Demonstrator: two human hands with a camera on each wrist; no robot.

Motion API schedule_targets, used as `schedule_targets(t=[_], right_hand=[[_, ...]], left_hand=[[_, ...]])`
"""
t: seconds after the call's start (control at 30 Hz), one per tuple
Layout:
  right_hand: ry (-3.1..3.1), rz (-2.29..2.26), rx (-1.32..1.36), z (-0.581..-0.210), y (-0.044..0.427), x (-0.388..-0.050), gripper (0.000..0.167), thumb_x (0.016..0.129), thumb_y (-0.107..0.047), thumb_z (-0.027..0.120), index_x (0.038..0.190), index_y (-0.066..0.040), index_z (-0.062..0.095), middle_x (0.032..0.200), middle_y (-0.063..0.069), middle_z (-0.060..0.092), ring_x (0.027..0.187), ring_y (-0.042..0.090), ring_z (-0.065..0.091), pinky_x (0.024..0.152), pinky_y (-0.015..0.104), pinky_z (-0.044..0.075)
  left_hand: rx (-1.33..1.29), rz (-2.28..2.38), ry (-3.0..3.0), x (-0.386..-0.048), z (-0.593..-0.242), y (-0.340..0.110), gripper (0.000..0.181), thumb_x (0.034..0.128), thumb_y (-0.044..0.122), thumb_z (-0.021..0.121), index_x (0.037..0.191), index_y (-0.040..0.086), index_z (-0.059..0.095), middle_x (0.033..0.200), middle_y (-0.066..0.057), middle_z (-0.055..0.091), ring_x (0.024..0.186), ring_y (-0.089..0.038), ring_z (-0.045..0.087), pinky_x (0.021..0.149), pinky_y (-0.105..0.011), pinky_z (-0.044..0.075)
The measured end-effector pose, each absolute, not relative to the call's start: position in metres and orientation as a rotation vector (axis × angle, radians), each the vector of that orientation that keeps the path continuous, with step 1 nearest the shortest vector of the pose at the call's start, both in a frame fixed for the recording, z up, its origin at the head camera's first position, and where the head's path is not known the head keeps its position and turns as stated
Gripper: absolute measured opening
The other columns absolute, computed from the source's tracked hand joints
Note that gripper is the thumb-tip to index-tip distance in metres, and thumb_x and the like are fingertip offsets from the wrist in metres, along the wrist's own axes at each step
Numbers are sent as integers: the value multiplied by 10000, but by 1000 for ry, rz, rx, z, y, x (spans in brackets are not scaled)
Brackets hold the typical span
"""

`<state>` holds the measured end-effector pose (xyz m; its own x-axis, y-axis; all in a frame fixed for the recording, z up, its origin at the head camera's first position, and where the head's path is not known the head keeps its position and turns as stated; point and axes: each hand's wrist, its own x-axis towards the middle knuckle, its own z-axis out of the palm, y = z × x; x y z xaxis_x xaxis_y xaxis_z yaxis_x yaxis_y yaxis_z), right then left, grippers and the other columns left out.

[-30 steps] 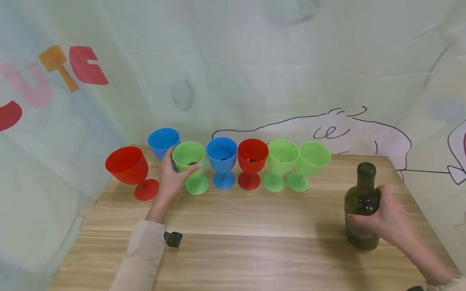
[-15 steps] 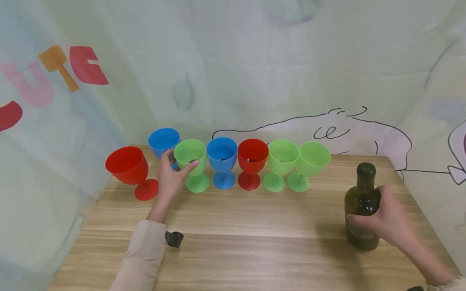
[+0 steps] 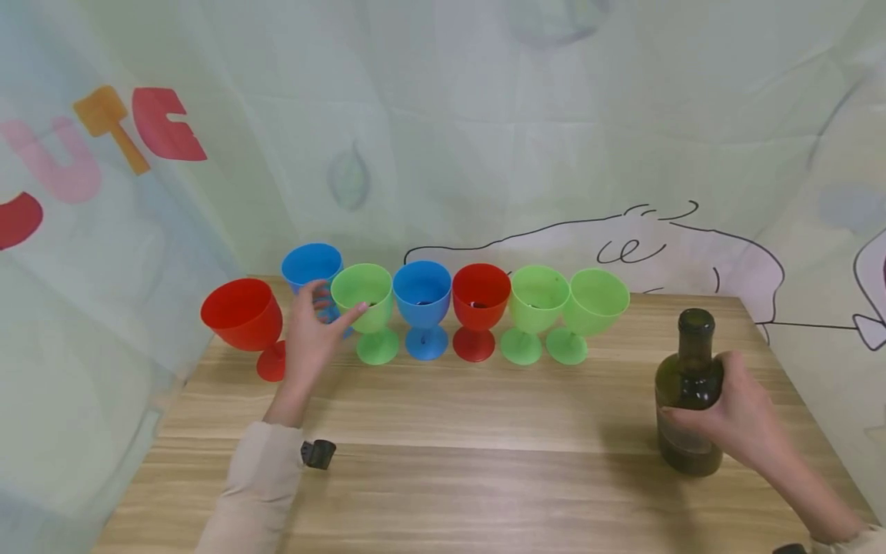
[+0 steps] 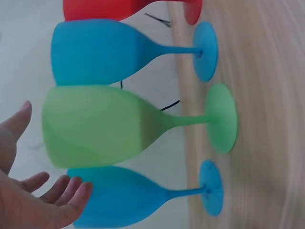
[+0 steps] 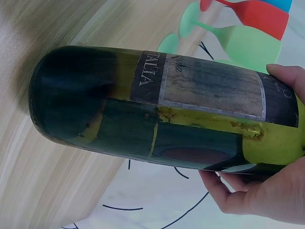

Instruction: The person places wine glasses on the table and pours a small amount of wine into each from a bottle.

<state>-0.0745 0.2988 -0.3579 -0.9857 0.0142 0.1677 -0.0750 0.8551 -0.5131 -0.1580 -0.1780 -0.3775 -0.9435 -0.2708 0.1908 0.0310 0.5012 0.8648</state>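
Note:
A green goblet (image 3: 361, 288) stands upright on the table, with a little dark liquid low in its bowl. My left hand (image 3: 309, 338) is at its left side, fingers spread. In the left wrist view the fingers and thumb are apart from the bowl. A blue goblet (image 3: 311, 264) stands behind that hand, partly hidden by it. My right hand (image 3: 751, 419) grips a dark green wine bottle (image 3: 681, 385) around its upper body. The bottle is upright and wears a worn label (image 5: 214, 88). I cannot tell whether its base touches the table.
Right of the green goblet stand a blue goblet (image 3: 422, 296), a red goblet (image 3: 481, 296) and two green goblets, the nearer one (image 3: 536, 300) and the end one (image 3: 597, 304). A red goblet (image 3: 242, 315) is at far left. A printed cloth (image 3: 443, 154) hangs behind the wooden table (image 3: 484, 462).
The green goblet has shifted slightly right and back, closer to the blue one. My left hand has come off it and moved left. The right hand and bottle have stayed put.

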Motion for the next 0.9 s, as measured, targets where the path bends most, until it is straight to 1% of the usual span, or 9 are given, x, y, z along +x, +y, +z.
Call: schedule_targets(t=[0.17, 0.3, 0.5, 0.7, 0.77, 0.9], right_hand=[[-2877, 808, 42, -358, 300, -74, 788, 547, -195, 861, 1035, 120, 330, 866, 282, 490, 713, 408, 541, 541, 523, 464], [-2889, 808, 36, -357, 300, -74, 813, 548, -215, 864, 1052, 128, 326, 874, 292, 493, 717, 412, 543, 536, 516, 467], [-2890, 804, 51, -357, 300, -75, 815, 542, -200, 865, 1054, 141, 331, 871, 303, 497, 721, 416, 545, 539, 521, 469], [-2891, 797, 65, -357, 298, -76, 817, 536, -193, 865, 1056, 145, 332, 867, 317, 508, 723, 421, 549, 544, 524, 471], [-2889, 804, 72, -357, 298, -77, 814, 537, -187, 864, 1055, 142, 330, 872, 321, 508, 728, 427, 551, 550, 531, 471], [-2895, 812, 74, -357, 297, -77, 810, 537, -183, 864, 1054, 142, 331, 880, 324, 507, 735, 432, 551, 560, 538, 472]], left_hand=[[153, -1313, -2431, -157, -367, -191, 640, 824, 334, 670, 1296, -11, 408, 1269, -181, 467, 1116, -327, 459, 909, -473, 410], [124, -1271, -2409, -161, -362, -205, 640, 826, 304, 673, 1307, -19, 400, 1295, -175, 449, 1151, -319, 434, 945, -466, 385], [142, -1235, -2472, -172, -355, -224, 734, 829, 319, 664, 1384, 7, 299, 1371, -193, 365, 1251, -343, 341, 1000, -474, 328], [94, -1189, -2644, -183, -344, -234, 867, 825, 358, 658, 1444, 28, 147, 1443, -217, 240, 1305, -388, 234, 959, -562, 326], [68, -1190, -2703, -188, -340, -239, 901, 820, 340, 668, 1451, 31, 103, 1458, -221, 201, 1315, -401, 199, 954, -586, 313], [51, -1193, -2809, -198, -336, -247, 951, 801, 304, 696, 1454, 34, 60, 1463, -237, 164, 1311, -434, 171, 934, -610, 314]])
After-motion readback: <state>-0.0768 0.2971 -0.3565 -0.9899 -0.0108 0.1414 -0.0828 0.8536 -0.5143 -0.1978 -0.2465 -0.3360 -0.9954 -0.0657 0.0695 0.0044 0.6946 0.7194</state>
